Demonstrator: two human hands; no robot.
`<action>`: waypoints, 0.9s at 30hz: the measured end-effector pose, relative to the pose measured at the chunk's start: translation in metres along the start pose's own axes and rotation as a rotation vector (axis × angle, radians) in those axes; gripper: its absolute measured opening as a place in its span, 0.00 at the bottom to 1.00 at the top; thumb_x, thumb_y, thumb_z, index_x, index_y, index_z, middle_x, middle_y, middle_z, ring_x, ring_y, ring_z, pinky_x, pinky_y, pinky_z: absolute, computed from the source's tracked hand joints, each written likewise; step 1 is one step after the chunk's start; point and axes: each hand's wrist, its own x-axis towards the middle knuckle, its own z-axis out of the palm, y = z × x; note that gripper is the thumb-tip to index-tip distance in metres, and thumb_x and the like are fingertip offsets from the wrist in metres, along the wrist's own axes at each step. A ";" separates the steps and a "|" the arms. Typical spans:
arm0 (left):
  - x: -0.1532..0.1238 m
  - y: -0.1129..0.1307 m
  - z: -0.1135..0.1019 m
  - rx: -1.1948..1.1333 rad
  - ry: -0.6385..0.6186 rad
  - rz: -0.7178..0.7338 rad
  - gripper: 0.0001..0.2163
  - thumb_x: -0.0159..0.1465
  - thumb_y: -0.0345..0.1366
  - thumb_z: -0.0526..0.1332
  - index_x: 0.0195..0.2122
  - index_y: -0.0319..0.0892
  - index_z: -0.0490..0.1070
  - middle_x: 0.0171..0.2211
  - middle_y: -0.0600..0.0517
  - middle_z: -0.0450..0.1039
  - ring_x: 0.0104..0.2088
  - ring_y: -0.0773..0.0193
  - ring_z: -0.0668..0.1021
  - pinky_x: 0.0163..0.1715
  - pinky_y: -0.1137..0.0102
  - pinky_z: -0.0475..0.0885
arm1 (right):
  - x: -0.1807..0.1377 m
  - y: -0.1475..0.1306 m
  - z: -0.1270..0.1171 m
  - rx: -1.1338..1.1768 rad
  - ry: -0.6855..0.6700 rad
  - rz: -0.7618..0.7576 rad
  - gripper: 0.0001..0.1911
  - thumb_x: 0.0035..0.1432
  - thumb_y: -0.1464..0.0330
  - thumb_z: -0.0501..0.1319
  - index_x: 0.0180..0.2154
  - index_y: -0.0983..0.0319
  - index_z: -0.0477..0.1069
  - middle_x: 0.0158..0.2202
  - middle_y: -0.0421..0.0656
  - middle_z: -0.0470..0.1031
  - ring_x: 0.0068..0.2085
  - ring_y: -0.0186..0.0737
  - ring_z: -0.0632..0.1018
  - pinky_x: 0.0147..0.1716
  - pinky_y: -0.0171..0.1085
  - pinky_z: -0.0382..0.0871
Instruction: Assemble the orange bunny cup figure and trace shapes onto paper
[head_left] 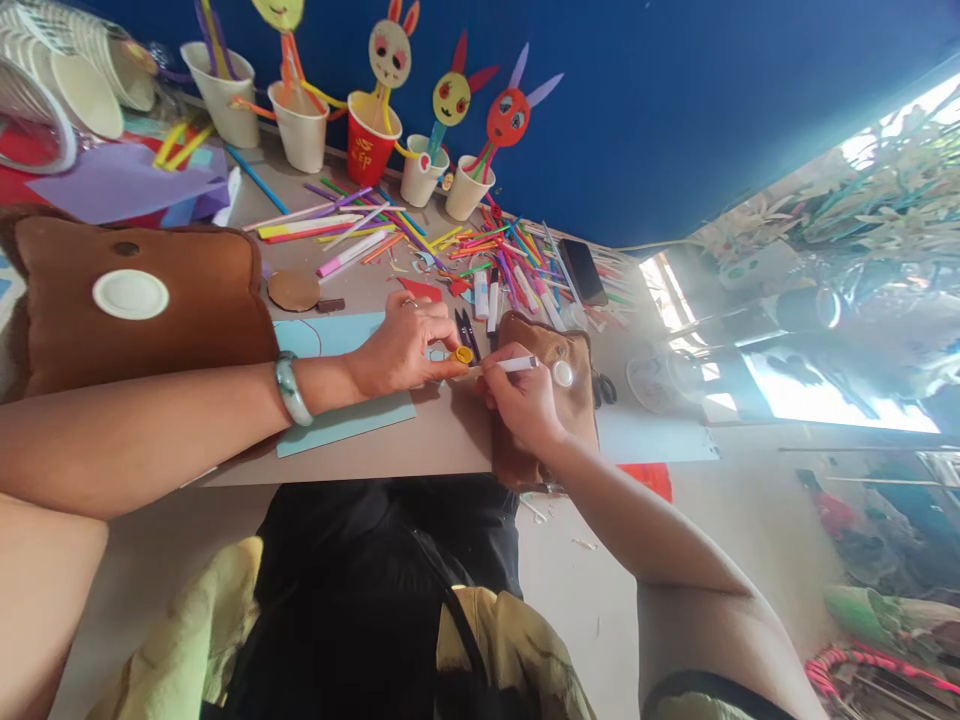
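Right hand [521,400] pinches a white marker [516,365]; left hand [405,345] fingertips pinch a yellow cap [463,355].

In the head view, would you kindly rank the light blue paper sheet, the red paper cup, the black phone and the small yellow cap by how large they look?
1. light blue paper sheet, partly under the left hand
2. red paper cup
3. black phone, close to the cup in size and farther off, so that pair is unsure
4. small yellow cap, at the left fingertips
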 end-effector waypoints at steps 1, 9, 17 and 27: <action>0.000 0.000 0.000 0.000 -0.003 -0.001 0.14 0.58 0.50 0.69 0.30 0.44 0.77 0.31 0.54 0.72 0.38 0.60 0.73 0.54 0.58 0.55 | 0.000 0.000 0.000 -0.010 0.000 -0.001 0.14 0.59 0.56 0.63 0.30 0.57 0.64 0.21 0.37 0.71 0.20 0.34 0.69 0.21 0.35 0.61; 0.000 0.003 -0.001 0.001 -0.005 -0.005 0.12 0.59 0.48 0.69 0.31 0.44 0.77 0.31 0.53 0.73 0.37 0.60 0.74 0.54 0.57 0.56 | -0.004 -0.005 -0.002 -0.021 0.013 0.011 0.14 0.60 0.56 0.63 0.30 0.57 0.65 0.20 0.38 0.71 0.19 0.34 0.69 0.19 0.35 0.61; 0.000 0.000 -0.002 -0.027 -0.009 0.005 0.17 0.59 0.54 0.67 0.30 0.43 0.76 0.31 0.54 0.74 0.37 0.60 0.74 0.55 0.58 0.56 | 0.001 -0.008 -0.009 0.049 0.188 -0.088 0.12 0.61 0.58 0.61 0.31 0.58 0.66 0.19 0.36 0.70 0.18 0.32 0.67 0.19 0.33 0.63; -0.001 0.003 -0.003 -0.029 0.048 -0.075 0.12 0.59 0.47 0.67 0.30 0.42 0.75 0.32 0.52 0.76 0.38 0.59 0.75 0.50 0.58 0.60 | -0.006 0.011 0.005 -0.279 0.014 -0.365 0.13 0.70 0.59 0.53 0.49 0.55 0.69 0.35 0.43 0.82 0.28 0.37 0.79 0.33 0.38 0.74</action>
